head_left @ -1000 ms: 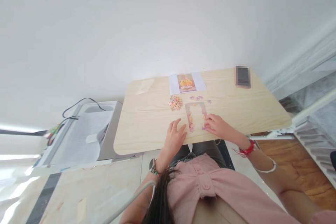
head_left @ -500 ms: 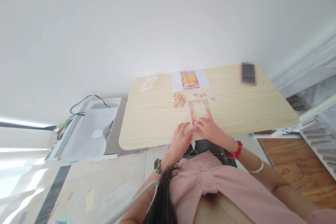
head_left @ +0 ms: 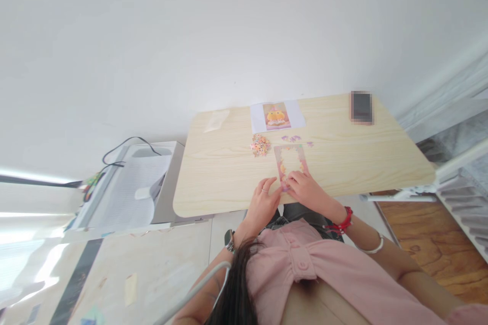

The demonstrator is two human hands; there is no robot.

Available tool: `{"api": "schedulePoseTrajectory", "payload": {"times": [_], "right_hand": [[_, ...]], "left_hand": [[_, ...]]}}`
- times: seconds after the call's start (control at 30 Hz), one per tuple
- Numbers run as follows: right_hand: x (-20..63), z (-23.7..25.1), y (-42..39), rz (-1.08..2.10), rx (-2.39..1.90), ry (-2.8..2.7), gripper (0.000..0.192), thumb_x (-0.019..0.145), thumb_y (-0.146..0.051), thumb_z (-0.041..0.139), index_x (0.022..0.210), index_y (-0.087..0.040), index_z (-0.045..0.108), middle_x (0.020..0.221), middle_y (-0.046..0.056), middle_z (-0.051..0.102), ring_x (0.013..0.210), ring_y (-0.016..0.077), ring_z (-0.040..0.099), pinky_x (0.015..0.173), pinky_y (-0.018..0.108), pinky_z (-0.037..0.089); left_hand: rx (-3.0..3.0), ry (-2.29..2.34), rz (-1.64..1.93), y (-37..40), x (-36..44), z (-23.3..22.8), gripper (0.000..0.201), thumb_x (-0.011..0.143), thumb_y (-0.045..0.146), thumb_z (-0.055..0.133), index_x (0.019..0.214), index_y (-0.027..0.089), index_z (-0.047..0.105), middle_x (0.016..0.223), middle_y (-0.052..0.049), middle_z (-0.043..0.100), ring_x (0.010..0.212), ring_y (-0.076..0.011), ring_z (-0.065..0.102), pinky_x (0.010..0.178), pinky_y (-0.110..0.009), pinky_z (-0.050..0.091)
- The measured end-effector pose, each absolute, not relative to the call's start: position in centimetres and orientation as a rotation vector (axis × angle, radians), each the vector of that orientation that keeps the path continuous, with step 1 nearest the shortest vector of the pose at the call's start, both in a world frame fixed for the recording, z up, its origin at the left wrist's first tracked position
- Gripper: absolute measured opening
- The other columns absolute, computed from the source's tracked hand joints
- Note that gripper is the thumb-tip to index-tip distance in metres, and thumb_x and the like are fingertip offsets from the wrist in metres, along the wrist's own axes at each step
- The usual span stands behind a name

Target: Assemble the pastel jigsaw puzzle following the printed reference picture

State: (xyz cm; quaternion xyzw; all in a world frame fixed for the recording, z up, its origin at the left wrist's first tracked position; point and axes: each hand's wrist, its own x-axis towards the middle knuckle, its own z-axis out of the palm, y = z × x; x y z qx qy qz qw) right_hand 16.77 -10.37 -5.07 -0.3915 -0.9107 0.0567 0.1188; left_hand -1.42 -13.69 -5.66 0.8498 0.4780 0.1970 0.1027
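A partly assembled jigsaw puzzle (head_left: pixel 278 156) lies near the table's front edge, its pink border filled and its middle bare. My left hand (head_left: pixel 263 202) rests at its lower left corner, fingers apart and thumb tip by the edge. Over the lower part of the puzzle, my right hand (head_left: pixel 307 192) has its fingers bent together and pressed down; whatever is under the fingertips is hidden. A heap of loose puzzle pieces (head_left: pixel 261 145) sits left of the puzzle. Several purple pieces (head_left: pixel 294 138) lie just beyond its top edge.
Behind the pieces is a white sheet with a printed reference picture (head_left: pixel 277 116). A blurred dark phone-like object (head_left: pixel 362 107) lies at the table's (head_left: pixel 213 177) back right. A clear film or sheet (head_left: pixel 217 120) is at the back left. A white cabinet with papers (head_left: pixel 129 188) stands to the left.
Both hands stay at the lower part of the puzzle, with only a slight shift of the right fingers. The pieces and the printed sheet look unmoved.
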Motion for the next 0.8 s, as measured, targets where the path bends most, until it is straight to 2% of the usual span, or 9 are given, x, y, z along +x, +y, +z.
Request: {"api": "schedulePoseTrajectory", "payload": {"times": [0.2,0.37,0.67,0.8], "right_hand": [[16.6,-4.7,-10.4,0.123,-1.171,-2.679,0.015,0.083,-0.022,0.049,0.093,-0.014,0.056,0.09,0.008,0.054,0.088,0.0212,0.048,0.085,0.04,0.034],[16.6,-5.0,-10.7,0.148,-1.182,-2.633,0.012,0.084,-0.021,0.048,0.087,-0.016,0.059,0.085,0.006,0.056,0.084,0.0202,0.048,0.08,0.037,0.036],[16.8,-5.6,-11.3,0.278,-1.181,-2.441,0.018,0.085,-0.021,0.047,0.077,-0.019,0.063,0.08,0.004,0.059,0.08,0.0167,0.051,0.076,0.033,0.037],[19.0,-4.9,-9.8,0.313,-1.275,-2.289,0.02,0.085,-0.023,0.047,0.076,-0.019,0.064,0.082,0.004,0.059,0.08,0.0164,0.053,0.075,0.032,0.038]], "left_hand": [[2.53,1.42,0.547,-13.7,-1.4,-5.7,0.028,0.082,0.015,0.043,0.107,0.021,0.056,0.124,-0.01,0.04,0.113,-0.0247,0.034,0.091,-0.042,0.04],[2.556,1.443,0.488,-13.8,-1.4,-5.7,0.03,0.081,0.015,0.045,0.107,0.024,0.056,0.124,-0.009,0.041,0.114,-0.0254,0.034,0.088,-0.043,0.042],[2.571,1.458,0.549,-13.4,-1.2,-5.6,0.024,0.081,0.016,0.046,0.101,0.024,0.058,0.124,-0.008,0.042,0.112,-0.0243,0.036,0.086,-0.043,0.043],[2.582,1.436,0.636,-12.9,-1.1,-5.2,0.029,0.081,0.017,0.046,0.109,0.023,0.054,0.122,-0.009,0.043,0.111,-0.024,0.037,0.087,-0.041,0.044]]}}
